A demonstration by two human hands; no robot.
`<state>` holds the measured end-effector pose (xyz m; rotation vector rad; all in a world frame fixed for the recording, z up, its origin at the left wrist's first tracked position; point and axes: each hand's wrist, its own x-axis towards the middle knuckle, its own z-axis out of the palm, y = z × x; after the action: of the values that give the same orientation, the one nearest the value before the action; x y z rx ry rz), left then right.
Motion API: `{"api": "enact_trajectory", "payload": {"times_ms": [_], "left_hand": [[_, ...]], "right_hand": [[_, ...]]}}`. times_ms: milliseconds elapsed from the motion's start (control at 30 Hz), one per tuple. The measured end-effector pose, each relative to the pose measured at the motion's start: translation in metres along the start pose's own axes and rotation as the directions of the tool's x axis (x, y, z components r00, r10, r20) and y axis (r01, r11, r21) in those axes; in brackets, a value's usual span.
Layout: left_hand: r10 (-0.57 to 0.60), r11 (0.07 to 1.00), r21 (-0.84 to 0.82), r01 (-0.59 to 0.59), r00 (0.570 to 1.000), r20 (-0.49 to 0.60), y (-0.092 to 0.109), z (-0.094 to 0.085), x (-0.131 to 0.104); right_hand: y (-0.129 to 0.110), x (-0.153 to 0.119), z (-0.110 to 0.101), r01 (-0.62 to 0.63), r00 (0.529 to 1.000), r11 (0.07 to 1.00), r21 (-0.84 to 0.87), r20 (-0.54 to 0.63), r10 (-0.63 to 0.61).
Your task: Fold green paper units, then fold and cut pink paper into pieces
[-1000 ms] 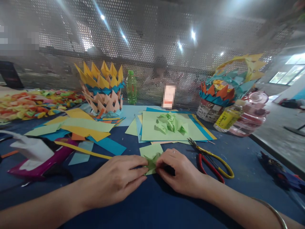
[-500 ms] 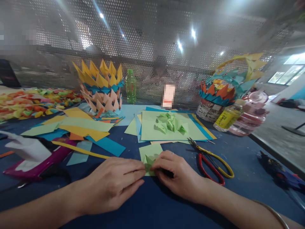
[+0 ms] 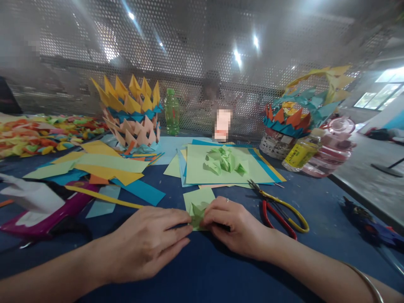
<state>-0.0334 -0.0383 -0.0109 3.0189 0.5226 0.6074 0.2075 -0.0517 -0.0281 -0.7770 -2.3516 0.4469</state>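
A small light green paper sheet lies flat on the blue table between my hands, with a folded green piece standing on its near part. My left hand rests at the left, its fingers together and their tips touching the edge of the folded piece. From the right, my right hand has curled fingers closed at the other side of the folded piece; the fingertips are partly hidden. Beyond them, several folded green pieces sit on a stack of green and blue sheets.
Scissors lie right of my right hand. A purple glue gun and coloured strips are at left. Paper baskets, a green bottle, a yellow-labelled bottle and a pink jar stand behind.
The view has shifted slightly. Both hands remain at the folded green piece, with almost no visible movement of the fingers.
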Motion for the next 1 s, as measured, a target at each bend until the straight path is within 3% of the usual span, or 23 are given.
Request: {"api": "enact_trajectory", "payload": {"times_ms": [533,800,1000], "left_hand": [[0.050,0.995,0.092,-0.047,0.998,-0.027,0.006,0.003,0.000],[-0.034,0.996,0.092,0.023,0.992,0.122,0.008,0.004,0.004],[-0.040,0.998,0.052,0.034,0.993,0.112,0.012,0.003,0.007]], "right_hand": [[-0.004,-0.002,-0.006,0.184,0.982,0.960,-0.213,0.091,-0.168],[-0.003,-0.002,-0.004,0.210,0.976,0.922,-0.324,0.117,-0.181],[-0.001,-0.004,-0.002,0.250,0.967,0.876,-0.413,0.157,-0.202]]}}
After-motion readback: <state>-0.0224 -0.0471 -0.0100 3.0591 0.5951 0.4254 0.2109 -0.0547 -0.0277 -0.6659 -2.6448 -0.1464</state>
